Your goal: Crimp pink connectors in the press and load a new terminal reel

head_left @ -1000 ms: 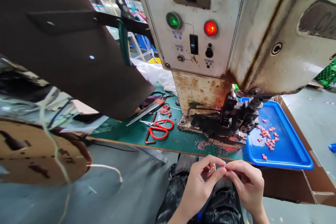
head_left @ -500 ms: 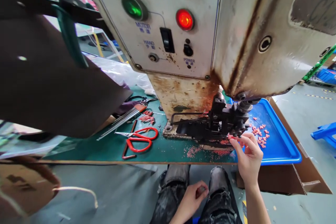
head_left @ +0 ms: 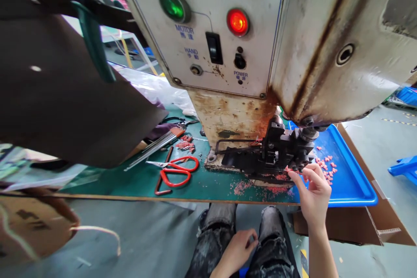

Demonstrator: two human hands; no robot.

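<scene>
My right hand [head_left: 314, 195] is closed in a pinch at the front of the black press tooling [head_left: 283, 147]. Between its thumb and forefinger is a small pink piece [head_left: 288, 170], mostly covered by the fingertips and close against the tool. Curled over my lap between the knees, my left hand [head_left: 239, 247] is closed; what it holds, if anything, is hidden. A blue tray [head_left: 353, 169] just behind and right of my right hand carries several small pink pieces [head_left: 327, 167]. Pink crumbs [head_left: 243, 186] are scattered along the machine base.
The machine's panel [head_left: 202, 21] has a lit green lamp [head_left: 175, 7] and a lit red lamp [head_left: 237, 22]. Red-handled scissors [head_left: 182, 169] and a hex key [head_left: 158, 182] lie on the green table [head_left: 124, 186]. A dark sheet [head_left: 71, 95] hangs at left; a cardboard box [head_left: 339, 226] stands below the tray.
The view has shifted slightly, moving the machine and table to the right in the picture. My right hand stays at the tooling, and my left hand stays over my lap with its fingers curled.
</scene>
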